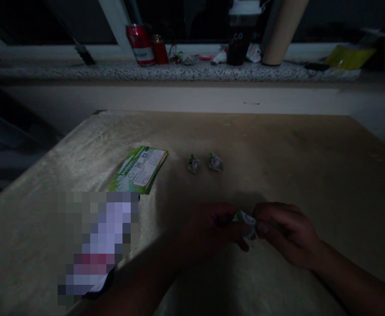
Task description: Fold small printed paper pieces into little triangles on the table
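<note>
Over the front middle of the table, my left hand (217, 226) pinches a small folded paper piece (245, 218) with green and white print. My right hand (281, 230) is closed at the paper's right end, thumb against the fingertips. Part of the paper is hidden behind my fingers. Beyond my hands, two similar small folded papers lie side by side, a left one (194, 163) and a right one (215, 162). To the left rests a stack of green printed leaflets (142, 169).
A blurred-out, lit phone-like object (105, 241) lies at the front left of the table (294, 162). Behind, the stone windowsill (185, 72) holds a red can (140, 46), a red lighter-like object (160, 49), a dark cup (240, 37), a cardboard tube (284, 30) and a yellow item (348, 57).
</note>
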A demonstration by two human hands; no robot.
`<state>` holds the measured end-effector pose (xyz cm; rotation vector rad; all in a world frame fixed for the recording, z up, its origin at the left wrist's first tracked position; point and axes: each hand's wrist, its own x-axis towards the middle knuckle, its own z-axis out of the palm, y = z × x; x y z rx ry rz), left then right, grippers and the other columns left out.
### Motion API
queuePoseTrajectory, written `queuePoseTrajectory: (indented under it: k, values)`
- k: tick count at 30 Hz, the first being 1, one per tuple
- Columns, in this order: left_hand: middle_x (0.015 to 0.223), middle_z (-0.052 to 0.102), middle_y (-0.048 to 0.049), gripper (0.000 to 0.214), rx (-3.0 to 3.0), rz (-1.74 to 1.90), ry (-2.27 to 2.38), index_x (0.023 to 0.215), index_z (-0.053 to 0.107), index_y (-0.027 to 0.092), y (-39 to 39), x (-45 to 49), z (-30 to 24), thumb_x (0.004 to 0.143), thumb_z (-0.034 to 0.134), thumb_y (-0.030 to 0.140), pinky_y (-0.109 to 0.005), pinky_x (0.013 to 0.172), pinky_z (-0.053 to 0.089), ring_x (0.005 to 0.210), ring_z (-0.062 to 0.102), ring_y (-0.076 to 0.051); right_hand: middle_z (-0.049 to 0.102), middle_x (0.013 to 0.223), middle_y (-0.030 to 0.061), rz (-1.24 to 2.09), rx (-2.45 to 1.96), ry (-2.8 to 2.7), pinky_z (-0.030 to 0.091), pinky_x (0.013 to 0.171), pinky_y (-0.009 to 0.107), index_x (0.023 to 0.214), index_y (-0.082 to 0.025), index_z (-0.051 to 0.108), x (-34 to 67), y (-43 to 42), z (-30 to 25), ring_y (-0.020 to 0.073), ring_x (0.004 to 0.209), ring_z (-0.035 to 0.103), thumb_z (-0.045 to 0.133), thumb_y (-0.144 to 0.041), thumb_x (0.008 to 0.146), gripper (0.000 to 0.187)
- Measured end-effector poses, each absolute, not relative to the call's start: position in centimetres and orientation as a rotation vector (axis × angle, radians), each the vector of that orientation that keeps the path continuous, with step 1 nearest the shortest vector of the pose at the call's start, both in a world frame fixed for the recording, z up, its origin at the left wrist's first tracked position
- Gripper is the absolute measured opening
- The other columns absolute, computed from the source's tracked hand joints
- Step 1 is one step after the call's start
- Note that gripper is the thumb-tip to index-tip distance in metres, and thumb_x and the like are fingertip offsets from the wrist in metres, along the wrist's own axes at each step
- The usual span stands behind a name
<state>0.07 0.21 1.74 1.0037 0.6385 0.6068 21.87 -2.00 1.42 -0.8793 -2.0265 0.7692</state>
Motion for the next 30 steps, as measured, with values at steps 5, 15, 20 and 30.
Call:
queuePoseTrajectory:
  k: [5, 15, 20, 30]
  values:
    - [0.084, 0.076, -0.0051, 0.030, 1.005, 0.597, 0.653, 0.090, 0.077, 0.013, 0.2, 0.0, 1.8, 0.084, 0.082, 0.042, -0.025, 0.067, 0.057, 0.067, 0.071, -0.013, 0.065, 0.064, 0.0005, 0.814, -0.911, -2.005, 0.044, 0.052, 0.024, 0.084, -0.019, 0.063, 21.9, -1.9, 1.4, 0.0124, 0.054, 0.059, 0.056, -0.021, 0.100, 0.018]
    - [0.080, 0.075, -0.0054, 0.033, 0.917, 0.656, 0.679, 0.090, 0.073, 0.012, -0.5, 0.6, 1.6, 0.081, 0.085, 0.041, -0.027, 0.062, 0.059, 0.063, 0.071, -0.014, 0.061, 0.060, -0.0007, 0.904, -0.921, -1.974, 0.040, 0.047, 0.024, 0.079, -0.020, 0.061, 21.8, -1.9, 1.6, 0.0122, 0.050, 0.056, 0.056, -0.030, 0.102, 0.026]
    - [0.078, 0.075, -0.0045, 0.032, 0.884, 0.689, 0.619, 0.090, 0.072, 0.011, -0.5, 0.7, 1.7, 0.082, 0.085, 0.039, -0.025, 0.061, 0.060, 0.065, 0.070, -0.013, 0.062, 0.063, -0.0007, 1.001, -0.900, -1.986, 0.041, 0.050, 0.023, 0.081, -0.019, 0.063, 21.8, -1.8, 1.5, 0.0117, 0.054, 0.059, 0.051, -0.033, 0.106, 0.031]
    - [0.080, 0.076, -0.0044, 0.021, 0.793, 0.684, 0.396, 0.093, 0.070, 0.013, -0.9, 0.8, 0.6, 0.088, 0.082, 0.030, -0.026, 0.061, 0.063, 0.072, 0.075, -0.016, 0.053, 0.054, -0.0038, 1.016, -0.828, -1.918, 0.034, 0.045, 0.023, 0.073, -0.020, 0.056, 21.2, -2.4, 1.3, 0.0089, 0.043, 0.048, 0.044, -0.035, 0.109, 0.041]
